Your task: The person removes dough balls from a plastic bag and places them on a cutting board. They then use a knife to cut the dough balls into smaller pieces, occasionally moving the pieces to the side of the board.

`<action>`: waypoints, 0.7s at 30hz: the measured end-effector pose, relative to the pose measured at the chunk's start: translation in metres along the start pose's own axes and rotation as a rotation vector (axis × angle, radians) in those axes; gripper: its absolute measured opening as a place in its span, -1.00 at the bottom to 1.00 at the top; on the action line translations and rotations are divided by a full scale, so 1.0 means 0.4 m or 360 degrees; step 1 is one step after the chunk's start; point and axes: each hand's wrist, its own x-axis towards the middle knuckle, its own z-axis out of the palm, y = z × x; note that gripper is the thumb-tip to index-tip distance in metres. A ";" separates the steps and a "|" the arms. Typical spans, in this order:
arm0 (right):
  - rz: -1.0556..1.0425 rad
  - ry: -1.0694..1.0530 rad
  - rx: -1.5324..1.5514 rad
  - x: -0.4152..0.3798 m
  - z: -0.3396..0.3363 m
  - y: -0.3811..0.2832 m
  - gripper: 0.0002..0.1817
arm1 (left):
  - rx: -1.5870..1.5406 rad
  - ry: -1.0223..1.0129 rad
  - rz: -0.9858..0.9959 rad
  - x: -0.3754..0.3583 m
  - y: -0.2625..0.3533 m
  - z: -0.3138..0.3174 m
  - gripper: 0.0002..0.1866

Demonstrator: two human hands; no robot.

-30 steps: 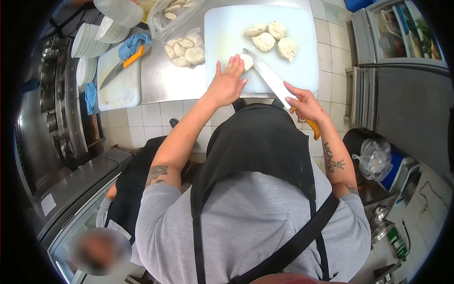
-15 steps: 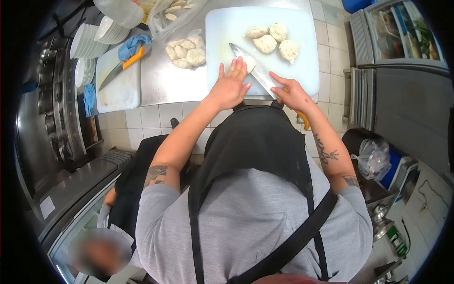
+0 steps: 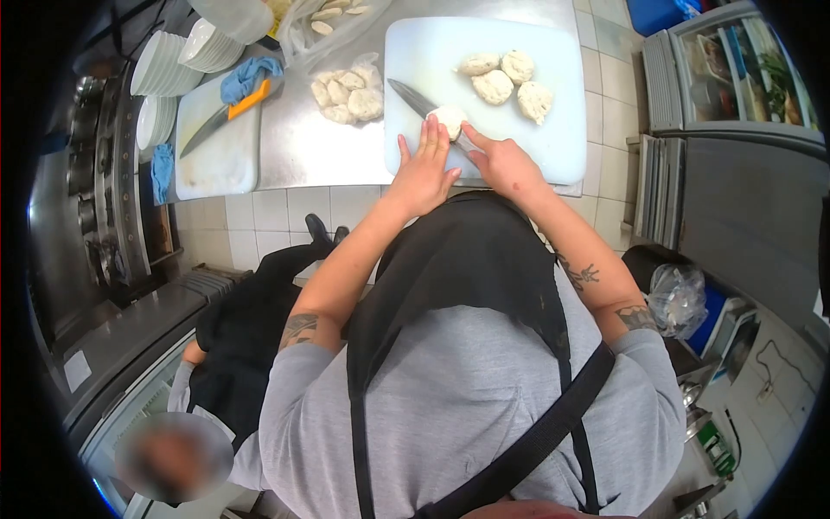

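Observation:
On the white cutting board [image 3: 553, 147], a round pale piece of dough [image 3: 449, 118] lies over the blade of a knife [image 3: 410, 98] in this view. My right hand [image 3: 508, 166] grips that knife near the front edge of the board, index finger stretched along the blade; its handle is hidden under the hand. Flat and stretched, the fingers of my left hand [image 3: 423, 177] rest with their tips on the near side of the dough. Several more dough lumps [image 3: 493, 87] sit together toward the board's far right.
Left of the board is a clear bag of dough pieces [image 3: 348, 93], with another bag [image 3: 333, 35] behind it. A second board [image 3: 244, 164] carries an orange-handled knife [image 3: 246, 102] and blue cloth [image 3: 249, 78] beside stacked white bowls [image 3: 164, 65]. A person [image 3: 251, 320] is at my left.
The knife has slid left and away from me, its blade now crossing beneath the dough. My right hand has moved left, close to my left hand, which stays at the dough.

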 end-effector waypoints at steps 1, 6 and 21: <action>0.0022 -0.0039 -0.0083 -0.003 -0.007 -0.018 -0.40 | -0.0041 0.0036 -0.0003 -0.004 -0.003 0.009 -0.13; -0.0070 -0.0080 -0.0378 0.012 0.001 -0.026 -0.35 | -0.0170 0.0160 -0.0037 -0.024 -0.015 0.022 -0.13; 0.0223 0.0125 -0.0215 0.004 -0.138 0.005 -0.50 | -0.0096 0.0470 0.0013 0.041 0.016 -0.004 -0.33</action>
